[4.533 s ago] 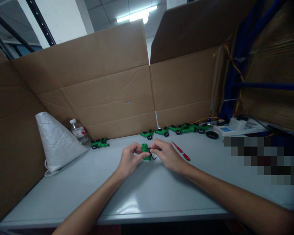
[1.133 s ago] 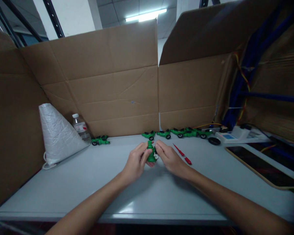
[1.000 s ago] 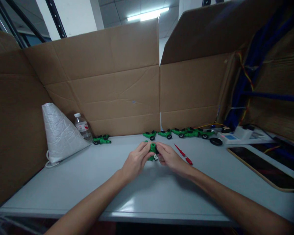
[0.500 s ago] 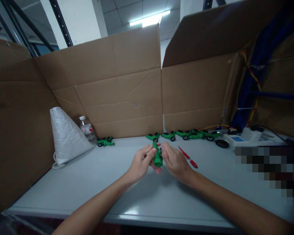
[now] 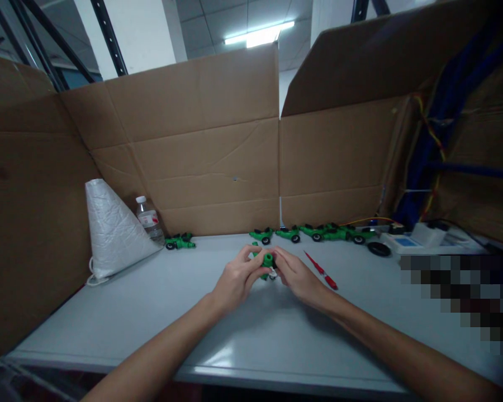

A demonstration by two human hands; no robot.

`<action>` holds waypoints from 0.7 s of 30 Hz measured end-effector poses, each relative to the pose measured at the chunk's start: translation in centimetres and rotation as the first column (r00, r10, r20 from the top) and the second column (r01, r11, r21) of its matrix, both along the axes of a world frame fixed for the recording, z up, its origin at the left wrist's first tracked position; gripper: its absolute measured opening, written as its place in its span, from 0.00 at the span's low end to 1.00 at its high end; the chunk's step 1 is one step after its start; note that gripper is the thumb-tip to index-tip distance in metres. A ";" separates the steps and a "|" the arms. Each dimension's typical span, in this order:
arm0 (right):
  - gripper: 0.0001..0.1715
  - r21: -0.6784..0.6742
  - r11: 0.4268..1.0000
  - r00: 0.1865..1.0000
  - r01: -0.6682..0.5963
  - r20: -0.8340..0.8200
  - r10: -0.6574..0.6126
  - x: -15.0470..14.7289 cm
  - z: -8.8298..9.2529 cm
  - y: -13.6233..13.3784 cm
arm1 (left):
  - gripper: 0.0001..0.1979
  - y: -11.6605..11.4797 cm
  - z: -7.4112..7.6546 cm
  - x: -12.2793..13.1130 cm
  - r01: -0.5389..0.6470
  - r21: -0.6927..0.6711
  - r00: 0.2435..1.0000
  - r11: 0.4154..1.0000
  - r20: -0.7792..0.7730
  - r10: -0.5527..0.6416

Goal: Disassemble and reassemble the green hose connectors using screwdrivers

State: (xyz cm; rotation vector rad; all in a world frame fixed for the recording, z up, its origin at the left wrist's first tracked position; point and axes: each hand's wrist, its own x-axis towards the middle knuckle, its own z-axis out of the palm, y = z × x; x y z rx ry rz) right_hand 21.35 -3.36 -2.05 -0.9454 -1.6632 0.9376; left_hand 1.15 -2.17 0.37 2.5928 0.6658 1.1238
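A green toy piece (image 5: 267,260) with dark parts is held up over the table between both hands. My left hand (image 5: 238,274) grips it from the left with thumb and fingers. From the right, the fingers of my right hand (image 5: 295,272) are closed on its side, partly hiding it. Just right of my right hand lies a red screwdriver-like tool (image 5: 322,271). Behind the hands, several green toy vehicles (image 5: 291,234) with black wheels stand in a row along the back. Another green toy vehicle (image 5: 180,242) stands at the back left.
A silvery padded bag (image 5: 115,234) and a clear bottle (image 5: 148,218) stand at the left. Cardboard walls (image 5: 201,162) surround the white table (image 5: 151,318). At the back right are a black ring (image 5: 379,249) and a white power strip (image 5: 431,240) with cables.
The green piece has been turned, so its round end now faces a different way and looks smaller. Both hands have shifted their fingers around it. The view has moved slightly.
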 end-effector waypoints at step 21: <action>0.17 0.672 0.714 0.741 0.198 0.373 -0.557 0.4 -0.2 -0.1 | 0.26 0.0 -0.1 2.0 0.232 -0.682 0.937 0.693 0.349 0.031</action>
